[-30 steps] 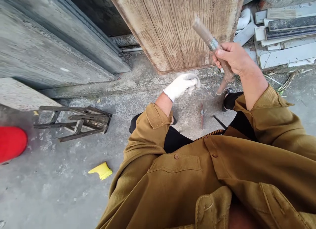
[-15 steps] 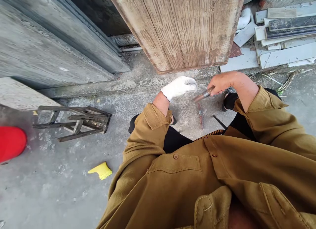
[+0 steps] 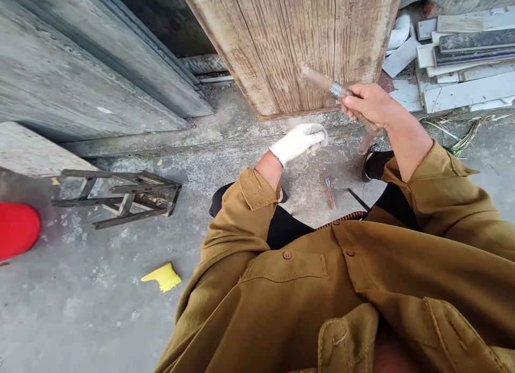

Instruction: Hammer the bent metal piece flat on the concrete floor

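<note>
My right hand [image 3: 368,107] is bare and wrapped round a worn brown wooden tool [image 3: 356,109] with bright wire coiled round its middle. The tool slants up to the left in front of the weathered plank panel [image 3: 300,45]; its far end is blurred, so its exact kind does not show. My left hand [image 3: 300,142], in a white knitted glove, hovers lower, below the panel's bottom edge. Its fingers are curled together, and what they hold, if anything, is hidden. On the concrete between my feet lies a thin reddish stick-like tool [image 3: 329,189] with a metallic middle.
A dark thin rod [image 3: 359,199] lies by my right leg. To the left are a wooden stool on its side [image 3: 127,197], a yellow scrap [image 3: 164,277] and a red round object [image 3: 18,231]. Boards [image 3: 469,91] are stacked at right; grey planks [image 3: 92,67] lean at left.
My right hand has lifted the wire-bound tool up and away, from low beside the glove to in front of the panel. The gloved left hand has shifted slightly right.
</note>
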`<action>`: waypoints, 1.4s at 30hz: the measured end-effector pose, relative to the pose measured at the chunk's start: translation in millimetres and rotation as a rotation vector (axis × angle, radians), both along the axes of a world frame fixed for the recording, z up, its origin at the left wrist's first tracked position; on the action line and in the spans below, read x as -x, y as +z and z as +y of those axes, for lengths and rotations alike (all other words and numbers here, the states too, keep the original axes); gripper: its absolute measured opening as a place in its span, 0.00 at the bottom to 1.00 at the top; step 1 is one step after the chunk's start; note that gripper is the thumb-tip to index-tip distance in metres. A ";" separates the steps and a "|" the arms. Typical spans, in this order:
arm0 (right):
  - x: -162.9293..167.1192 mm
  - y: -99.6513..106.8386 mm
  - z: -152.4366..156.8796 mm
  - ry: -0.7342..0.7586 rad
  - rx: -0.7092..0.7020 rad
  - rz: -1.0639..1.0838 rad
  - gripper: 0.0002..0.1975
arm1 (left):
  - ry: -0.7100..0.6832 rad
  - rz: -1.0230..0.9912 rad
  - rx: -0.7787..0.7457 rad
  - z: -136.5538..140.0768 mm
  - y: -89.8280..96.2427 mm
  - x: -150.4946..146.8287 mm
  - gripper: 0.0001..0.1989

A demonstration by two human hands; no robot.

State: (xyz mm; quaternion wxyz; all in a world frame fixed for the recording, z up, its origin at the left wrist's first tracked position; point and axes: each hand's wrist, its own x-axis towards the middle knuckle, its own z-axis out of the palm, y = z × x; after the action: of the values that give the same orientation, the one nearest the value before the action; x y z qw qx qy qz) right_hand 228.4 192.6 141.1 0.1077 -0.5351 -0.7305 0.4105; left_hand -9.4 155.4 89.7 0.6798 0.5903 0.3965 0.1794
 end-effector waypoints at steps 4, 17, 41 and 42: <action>-4.2 -23.3 11.0 0.024 -0.118 -0.367 0.20 | -0.096 0.005 0.014 -0.6 7.5 1.7 0.10; 11.3 -5.2 -12.6 0.758 0.454 -0.250 0.08 | 0.102 0.123 -0.225 21.9 -15.0 27.6 0.06; 11.5 -10.2 -16.2 0.672 0.467 -0.324 0.04 | -0.125 0.155 -0.209 8.3 -4.2 18.7 0.06; 10.7 -8.0 -17.0 0.705 0.483 -0.252 0.06 | -0.114 0.148 -0.214 10.1 -5.7 19.6 0.06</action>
State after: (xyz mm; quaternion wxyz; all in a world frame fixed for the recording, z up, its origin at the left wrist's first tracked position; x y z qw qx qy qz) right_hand 217.7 175.6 133.1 -0.2568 -0.3092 -0.7587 0.5127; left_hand -29.0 165.5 83.9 0.5910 0.6925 0.3903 0.1377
